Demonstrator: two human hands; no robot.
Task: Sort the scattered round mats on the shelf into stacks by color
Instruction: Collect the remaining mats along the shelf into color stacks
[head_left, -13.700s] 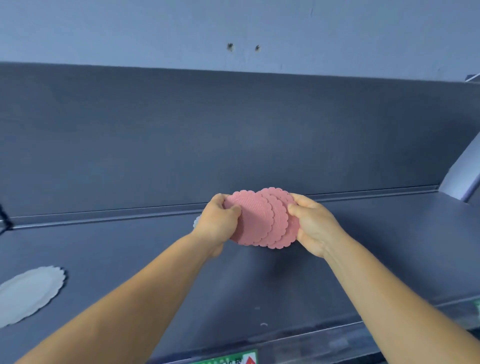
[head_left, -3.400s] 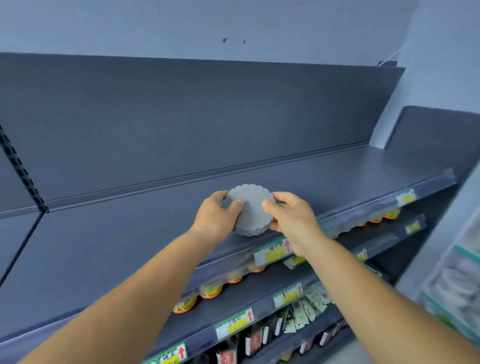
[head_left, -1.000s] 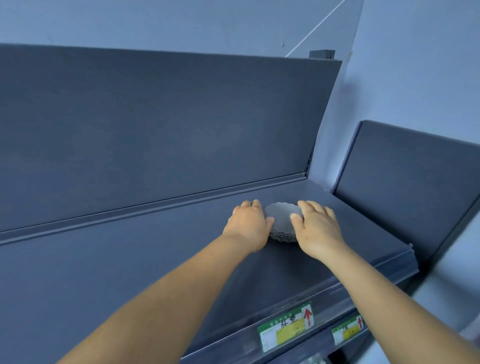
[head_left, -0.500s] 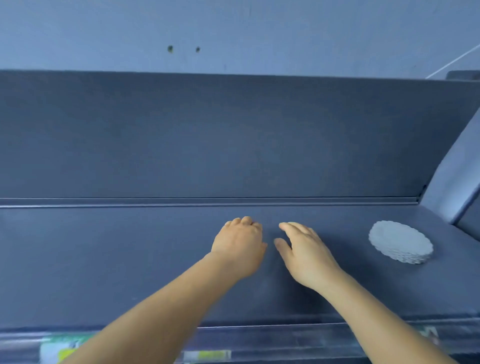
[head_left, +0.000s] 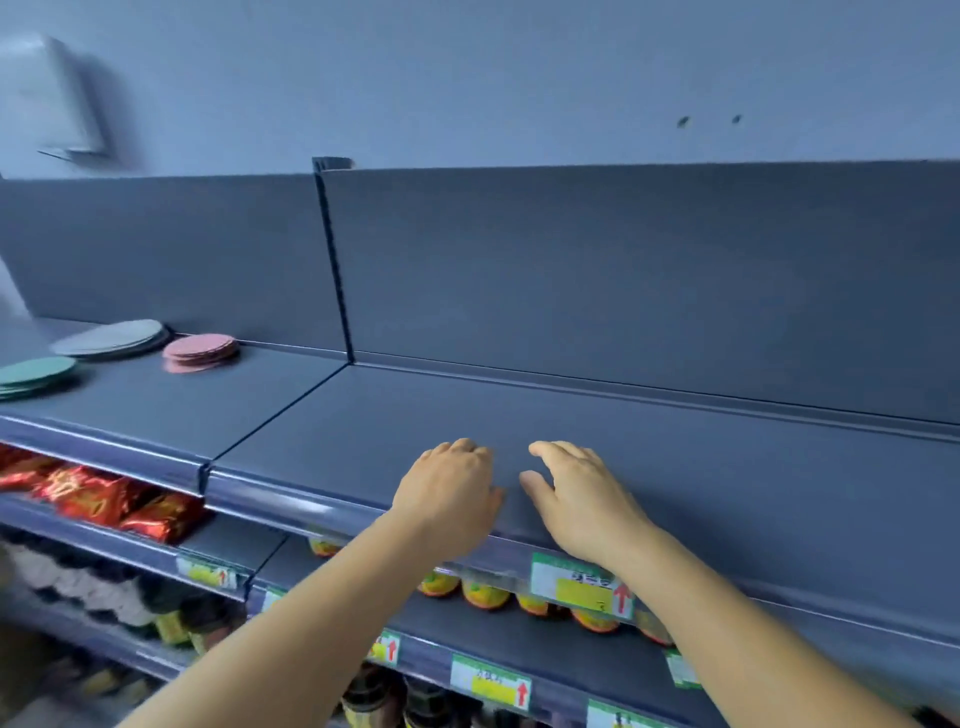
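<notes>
- Far over at the left edge of the frame, three stacks of round mats lie on the shelf (head_left: 291, 415): a pink stack (head_left: 201, 352), a grey stack (head_left: 111, 338) behind and to its left, and a green stack (head_left: 34, 375) nearest the frame's edge.
- All three lie flat, near one another; whether their edges touch cannot be told from here.
- Between those stacks and the hands lies a long stretch of bare shelf, crossed by the seam where two shelf sections meet.
- Both hands sit low in the middle of the frame, well apart from the mats.
- Left hand (head_left: 451, 499): palm down, fingers loosely curled, holding nothing; it looks the nearer one to the stacks.
- Right hand (head_left: 576, 499): fingers spread and relaxed just beside the left, empty too.
- Any further reach to the mats would run leftward and away along the shelf.
- No loose mats show on this stretch, so the sorting seems nearly done.
</notes>
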